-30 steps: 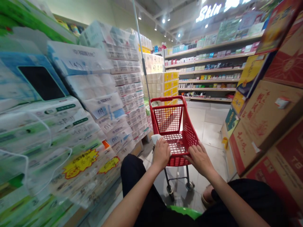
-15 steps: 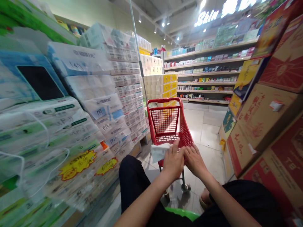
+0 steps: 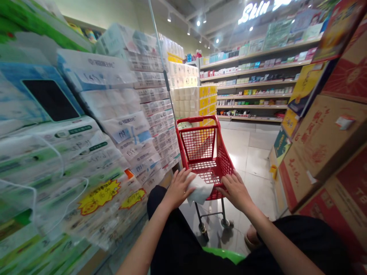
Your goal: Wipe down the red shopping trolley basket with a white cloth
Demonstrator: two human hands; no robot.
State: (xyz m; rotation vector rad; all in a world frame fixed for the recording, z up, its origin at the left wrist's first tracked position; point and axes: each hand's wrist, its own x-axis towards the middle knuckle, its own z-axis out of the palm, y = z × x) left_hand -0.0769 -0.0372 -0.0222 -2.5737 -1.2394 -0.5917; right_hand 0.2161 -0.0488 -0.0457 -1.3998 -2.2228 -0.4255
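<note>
A small red plastic shopping cart (image 3: 197, 143) stands in front of me, its basket facing me. A white cloth or tissue (image 3: 200, 190) is draped over the near rim. My left hand (image 3: 178, 188) is at the rim's left corner, with fingers and thumb closed on the cloth's left edge. On the right corner, my right hand (image 3: 235, 190) has its fingers curled over the red rim. What lies under both palms is hidden. A thin metal pole (image 3: 164, 72) rises at the cart's left side.
Stacked tissue packs (image 3: 114, 103) line the left side, with a dark-screened device (image 3: 51, 100) and white cable on them. Cardboard cartons (image 3: 323, 137) are piled on the right. Stocked shelves (image 3: 252, 86) run along the back. Tiled floor (image 3: 255, 156) shows between.
My left hand has moved left, away from my right hand, onto the cloth. The cloth has shifted right along the rim. My right hand has moved slightly right, and the view has shifted slightly.
</note>
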